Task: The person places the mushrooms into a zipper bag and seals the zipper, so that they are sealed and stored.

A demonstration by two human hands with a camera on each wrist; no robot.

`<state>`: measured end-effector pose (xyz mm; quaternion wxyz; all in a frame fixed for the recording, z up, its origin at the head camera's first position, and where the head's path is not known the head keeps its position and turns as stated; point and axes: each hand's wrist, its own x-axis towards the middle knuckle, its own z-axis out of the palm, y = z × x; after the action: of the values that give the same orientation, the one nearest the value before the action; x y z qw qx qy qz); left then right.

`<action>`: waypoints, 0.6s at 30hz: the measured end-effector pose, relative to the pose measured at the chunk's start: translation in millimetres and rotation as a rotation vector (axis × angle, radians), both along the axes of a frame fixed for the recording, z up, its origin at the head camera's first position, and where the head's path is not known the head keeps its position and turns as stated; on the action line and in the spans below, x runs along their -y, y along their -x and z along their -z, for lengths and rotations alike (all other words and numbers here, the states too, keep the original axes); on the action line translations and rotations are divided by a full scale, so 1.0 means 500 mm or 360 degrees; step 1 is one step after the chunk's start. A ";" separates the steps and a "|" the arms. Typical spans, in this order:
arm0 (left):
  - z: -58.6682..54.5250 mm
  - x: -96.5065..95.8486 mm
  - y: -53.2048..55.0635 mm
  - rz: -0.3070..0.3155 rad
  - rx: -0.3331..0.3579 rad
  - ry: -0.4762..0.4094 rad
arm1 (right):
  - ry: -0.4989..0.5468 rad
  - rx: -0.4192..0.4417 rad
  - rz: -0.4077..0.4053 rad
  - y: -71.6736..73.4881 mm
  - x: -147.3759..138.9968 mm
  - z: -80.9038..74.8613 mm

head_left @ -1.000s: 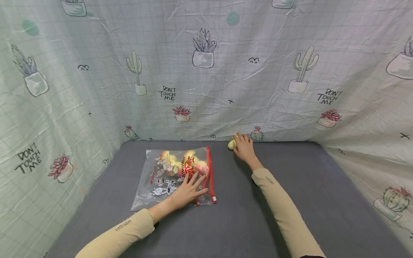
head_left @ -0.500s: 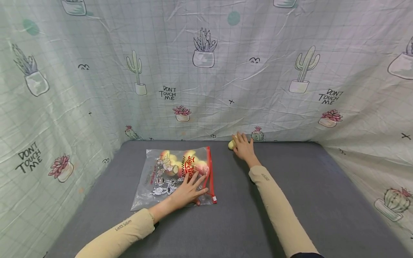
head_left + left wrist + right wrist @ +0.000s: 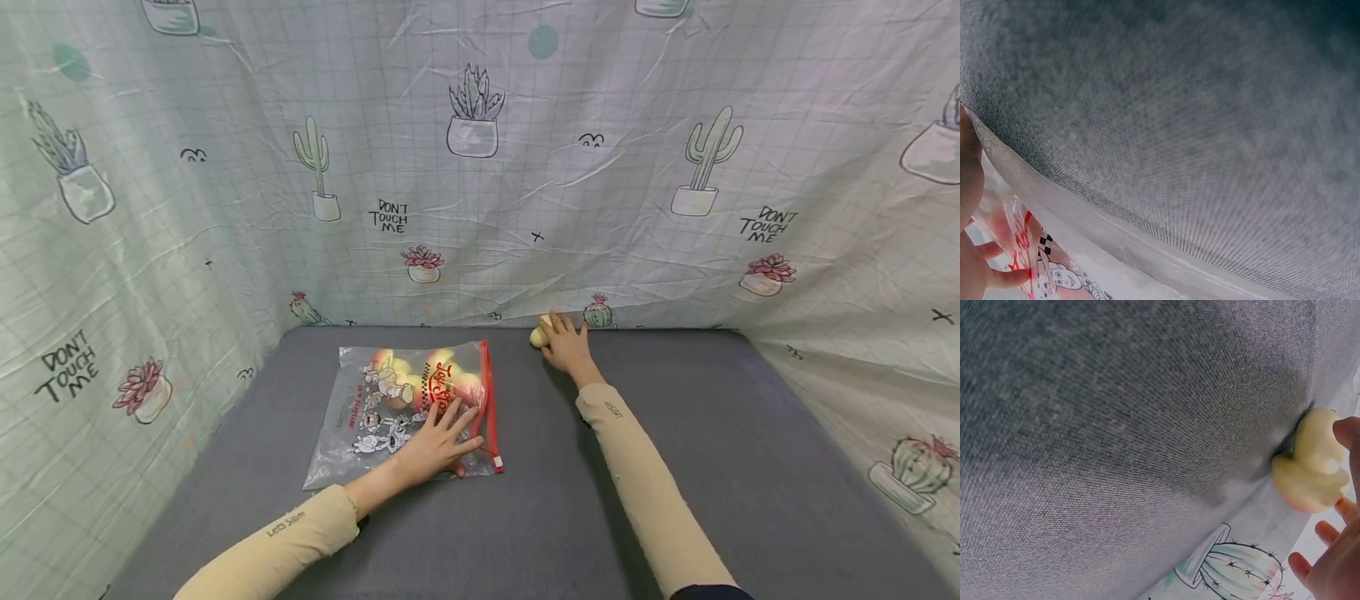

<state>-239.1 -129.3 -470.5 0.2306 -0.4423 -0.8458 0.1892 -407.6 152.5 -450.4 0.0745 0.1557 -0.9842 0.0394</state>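
Observation:
A clear plastic zip bag [image 3: 333, 450] with a red zip edge lies flat on the left part of the table, with several yellow-and-red peach-like fruits [image 3: 468, 387] inside it. My left hand [image 3: 435, 450] rests on its lower right part, fingers spread; the left wrist view catches those fingers [image 3: 1007, 278] over the printed film. At the table's back edge, two pale yellow rounded fruits [image 3: 1310, 481] sit against each other by the cloth. My right hand [image 3: 567, 346] reaches them with fingers extended; its thumb [image 3: 1347, 431] overlaps one fruit and a fingertip lies right at the other.
A white cloth [image 3: 480, 208] printed with cacti and lettering hangs behind the table and along both sides. The grey tabletop [image 3: 525, 517] spreads between and around the arms. A white slider [image 3: 498, 462] sits at the near end of the red zip.
My right fingers have shifted slightly, and more of the yellow fruits shows beside them. The right forearm has swung a little to the left. My left hand and the bag stay in place.

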 end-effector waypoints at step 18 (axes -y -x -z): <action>0.001 0.002 0.000 -0.0013 0.0018 0.0023 | -0.0175 -0.0122 0.0065 -0.007 0.001 0.000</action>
<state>-239.0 -130.0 -471.2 0.2217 -0.4416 -0.8475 0.1938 -404.1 152.1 -450.3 0.1043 0.1408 -0.9843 -0.0223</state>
